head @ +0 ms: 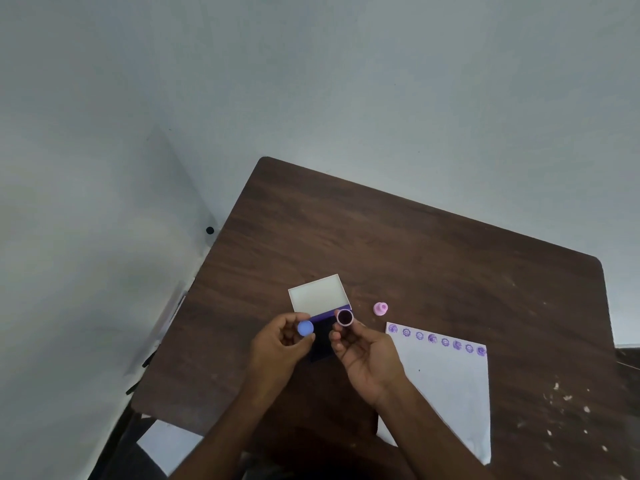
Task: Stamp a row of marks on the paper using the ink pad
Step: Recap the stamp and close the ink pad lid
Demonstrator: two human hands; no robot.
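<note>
My left hand (277, 344) pinches a small round blue cap (305, 328) at its fingertips. My right hand (363, 355) holds a small pink round stamp (345, 317), its dark inked face turned up toward the camera. Both hover over the open ink pad (322, 336), whose dark purple pad is partly hidden by my hands; its white lid (318, 295) stands open behind. To the right lies the white paper (446, 386) with a row of several purple marks (436, 340) along its top edge.
A second small pink stamp (380, 309) stands on the dark wooden table (415, 251) just above the paper's left corner. The table's right side is flecked with pale chips. The table's left edge drops to a pale floor and wall.
</note>
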